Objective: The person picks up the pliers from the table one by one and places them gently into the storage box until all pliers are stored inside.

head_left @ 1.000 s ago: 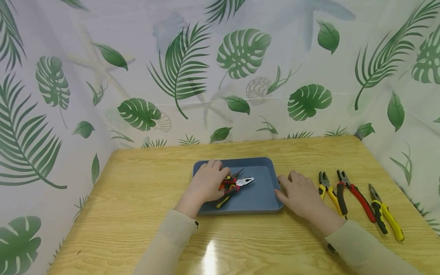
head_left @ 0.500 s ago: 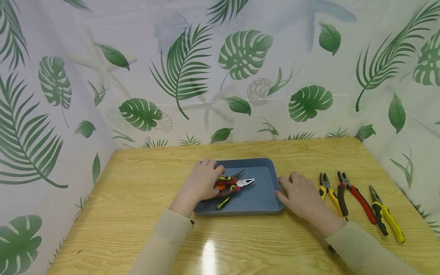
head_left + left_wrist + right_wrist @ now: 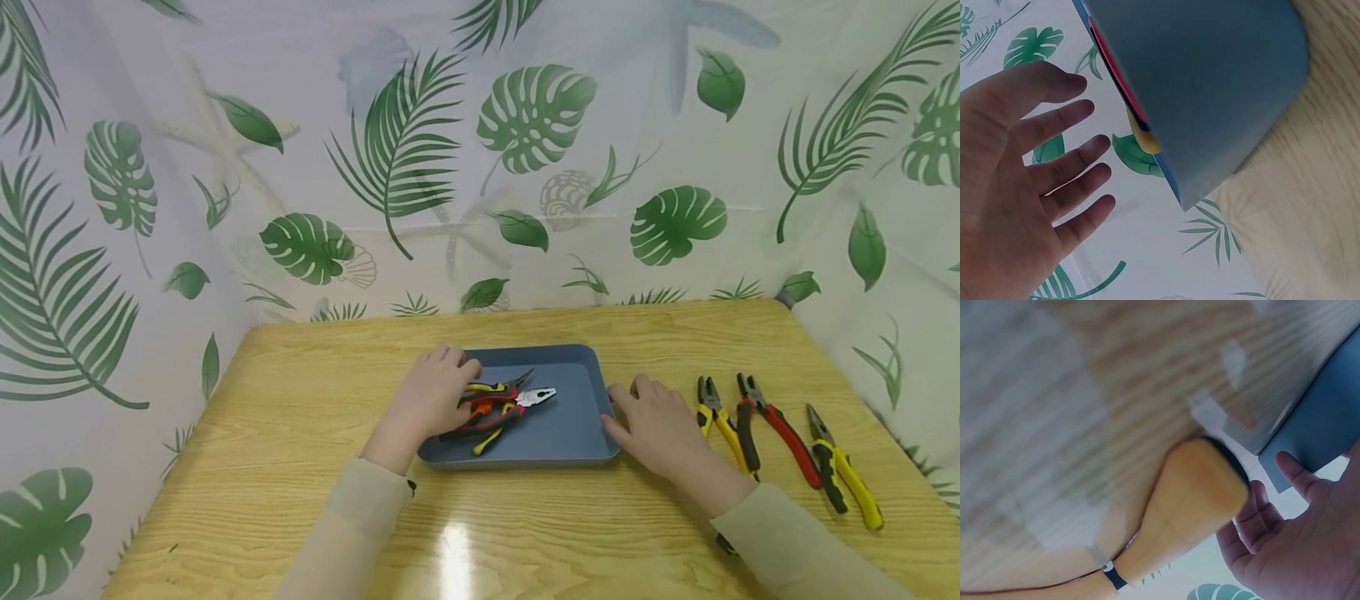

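A blue-grey tray [image 3: 566,433] lies on the table with several pliers heaped in its left half. On top are silver-headed pliers [image 3: 536,397] with red-and-black handles. My left hand [image 3: 427,400] hovers over the tray's left end, partly hiding the handles. In the left wrist view, that hand [image 3: 1022,169] has spread, loosely bent fingers, holds nothing and is apart from the tray wall [image 3: 1210,81]. My right hand [image 3: 660,425] is at the tray's right edge, fingers relaxed. In the right wrist view its thumb [image 3: 1294,475] appears against the tray wall [image 3: 1329,419].
Right of my right hand lie yellow-handled pliers [image 3: 723,425], red-and-black pliers [image 3: 783,437] and yellow-and-black long-nose pliers [image 3: 840,462] on the wood table [image 3: 315,392]. A leaf-printed cloth [image 3: 420,275] surrounds the table's back and sides. A yellow handle [image 3: 1191,500] is close to my right wrist.
My left hand has drawn back to the left, off the heaped pliers, uncovering more of their handles. The pliers and my right hand stay in place.
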Action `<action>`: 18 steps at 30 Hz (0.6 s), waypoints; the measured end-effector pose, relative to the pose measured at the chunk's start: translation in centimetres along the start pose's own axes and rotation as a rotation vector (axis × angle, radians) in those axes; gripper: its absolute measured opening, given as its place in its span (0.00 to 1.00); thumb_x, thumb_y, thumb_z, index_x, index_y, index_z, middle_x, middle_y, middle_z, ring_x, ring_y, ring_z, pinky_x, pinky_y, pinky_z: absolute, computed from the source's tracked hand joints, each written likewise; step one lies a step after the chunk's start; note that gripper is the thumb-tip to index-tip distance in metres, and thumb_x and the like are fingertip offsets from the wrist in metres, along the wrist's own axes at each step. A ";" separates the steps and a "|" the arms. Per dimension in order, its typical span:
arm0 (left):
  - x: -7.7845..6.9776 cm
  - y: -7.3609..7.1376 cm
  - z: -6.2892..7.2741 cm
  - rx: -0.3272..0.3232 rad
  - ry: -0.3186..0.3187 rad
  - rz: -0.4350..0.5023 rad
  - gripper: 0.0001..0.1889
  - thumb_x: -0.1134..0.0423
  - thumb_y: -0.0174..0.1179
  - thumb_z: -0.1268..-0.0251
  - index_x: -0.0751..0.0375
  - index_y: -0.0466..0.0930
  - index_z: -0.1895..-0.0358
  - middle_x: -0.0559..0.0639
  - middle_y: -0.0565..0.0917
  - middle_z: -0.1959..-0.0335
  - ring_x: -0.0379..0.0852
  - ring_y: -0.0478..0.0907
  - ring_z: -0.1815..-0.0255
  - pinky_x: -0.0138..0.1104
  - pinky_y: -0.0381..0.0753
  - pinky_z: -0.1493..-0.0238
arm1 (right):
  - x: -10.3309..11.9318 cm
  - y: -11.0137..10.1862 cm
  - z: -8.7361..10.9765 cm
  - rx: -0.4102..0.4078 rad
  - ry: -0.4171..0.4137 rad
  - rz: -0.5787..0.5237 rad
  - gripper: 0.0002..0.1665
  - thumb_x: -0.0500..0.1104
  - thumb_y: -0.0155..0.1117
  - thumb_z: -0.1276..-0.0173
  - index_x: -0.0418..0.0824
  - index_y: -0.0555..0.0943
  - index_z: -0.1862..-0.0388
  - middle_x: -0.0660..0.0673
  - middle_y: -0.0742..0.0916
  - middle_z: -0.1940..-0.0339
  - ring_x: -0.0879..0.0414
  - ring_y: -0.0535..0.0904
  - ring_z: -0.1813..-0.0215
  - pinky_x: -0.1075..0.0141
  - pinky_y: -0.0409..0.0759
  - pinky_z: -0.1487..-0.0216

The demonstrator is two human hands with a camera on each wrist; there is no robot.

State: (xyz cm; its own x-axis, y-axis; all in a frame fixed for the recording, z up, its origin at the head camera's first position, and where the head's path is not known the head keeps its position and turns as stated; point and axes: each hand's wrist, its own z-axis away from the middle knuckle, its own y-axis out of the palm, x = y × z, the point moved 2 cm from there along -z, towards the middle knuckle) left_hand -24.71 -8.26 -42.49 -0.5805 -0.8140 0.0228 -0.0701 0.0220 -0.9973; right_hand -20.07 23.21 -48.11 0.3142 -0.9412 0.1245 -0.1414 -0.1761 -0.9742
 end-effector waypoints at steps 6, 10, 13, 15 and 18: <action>0.4 0.1 0.1 0.025 -0.028 0.006 0.20 0.55 0.71 0.32 0.54 0.81 0.39 0.56 0.81 0.42 0.55 0.75 0.40 0.51 0.76 0.31 | 0.0 0.0 0.0 0.002 0.002 -0.002 0.24 0.54 0.65 0.23 0.41 0.80 0.36 0.39 0.79 0.60 0.49 0.72 0.64 0.56 0.70 0.65; 0.6 0.1 0.3 0.026 -0.032 0.012 0.20 0.56 0.71 0.31 0.54 0.81 0.40 0.56 0.81 0.42 0.56 0.75 0.40 0.52 0.76 0.31 | 0.0 0.0 0.0 0.009 0.008 -0.002 0.25 0.54 0.65 0.23 0.41 0.80 0.36 0.39 0.79 0.59 0.48 0.73 0.63 0.55 0.70 0.64; 0.8 0.0 0.5 0.022 -0.034 0.013 0.18 0.57 0.70 0.31 0.55 0.81 0.40 0.56 0.81 0.43 0.56 0.75 0.41 0.51 0.77 0.33 | 0.1 0.0 0.0 0.012 0.010 -0.002 0.25 0.54 0.65 0.23 0.41 0.80 0.35 0.39 0.79 0.59 0.48 0.73 0.63 0.55 0.70 0.64; 0.9 0.0 0.7 0.020 -0.037 0.008 0.18 0.58 0.70 0.31 0.54 0.81 0.41 0.56 0.81 0.44 0.55 0.76 0.42 0.51 0.77 0.34 | 0.1 0.0 -0.1 0.013 0.010 -0.002 0.25 0.54 0.65 0.23 0.41 0.80 0.35 0.39 0.79 0.59 0.48 0.73 0.63 0.55 0.70 0.64; 1.1 0.0 0.8 0.018 -0.041 0.004 0.18 0.59 0.70 0.31 0.55 0.82 0.41 0.56 0.81 0.44 0.55 0.76 0.43 0.51 0.77 0.35 | 0.1 0.0 0.0 0.014 0.010 -0.001 0.26 0.54 0.65 0.23 0.41 0.80 0.35 0.39 0.79 0.59 0.49 0.73 0.63 0.56 0.69 0.64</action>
State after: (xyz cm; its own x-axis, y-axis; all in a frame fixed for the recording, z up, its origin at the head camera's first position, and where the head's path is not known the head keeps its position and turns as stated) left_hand -24.67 -9.63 -42.52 -0.5466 -0.8372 0.0162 -0.0527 0.0150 -0.9985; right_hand -20.09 23.12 -48.07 0.3053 -0.9436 0.1277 -0.1279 -0.1735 -0.9765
